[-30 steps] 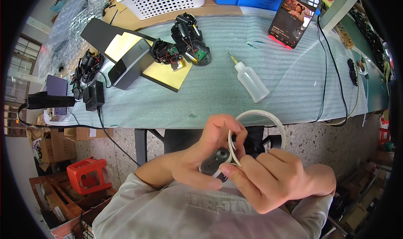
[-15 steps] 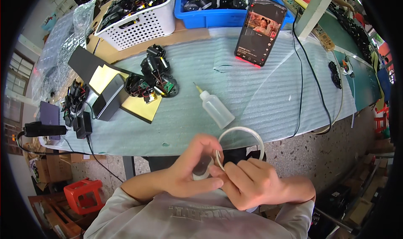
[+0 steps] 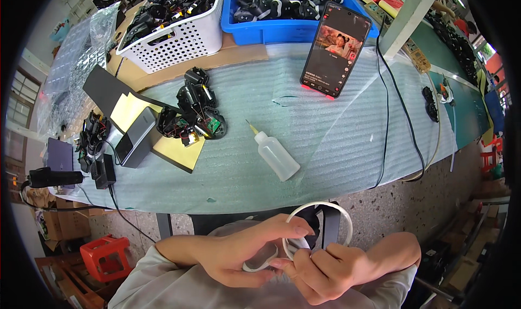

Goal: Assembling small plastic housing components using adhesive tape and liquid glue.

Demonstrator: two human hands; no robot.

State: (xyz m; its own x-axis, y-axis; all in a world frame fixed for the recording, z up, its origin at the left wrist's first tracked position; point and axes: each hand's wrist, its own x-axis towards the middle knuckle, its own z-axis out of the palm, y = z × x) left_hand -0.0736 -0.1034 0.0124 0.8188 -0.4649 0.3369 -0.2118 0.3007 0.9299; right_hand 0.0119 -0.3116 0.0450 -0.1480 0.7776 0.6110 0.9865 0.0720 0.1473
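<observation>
Two bare hands meet just off the near edge of the table (image 3: 239, 184): the fingers of the left hand (image 3: 230, 257) curl partway round a small grey-and-white piece (image 3: 261, 257), a gap showing between thumb and forefinger, while those of the right hand (image 3: 331, 271) are closed tight on a white hoop (image 3: 325, 204) that arches up between the hands. The piece sits in the left grasp, in front of the shirt, and a translucent squeeze bottle (image 3: 279, 157) lies beyond on the table.

The shirt (image 3: 217, 298) is pale grey with loose short sleeves (image 3: 147, 271).
</observation>
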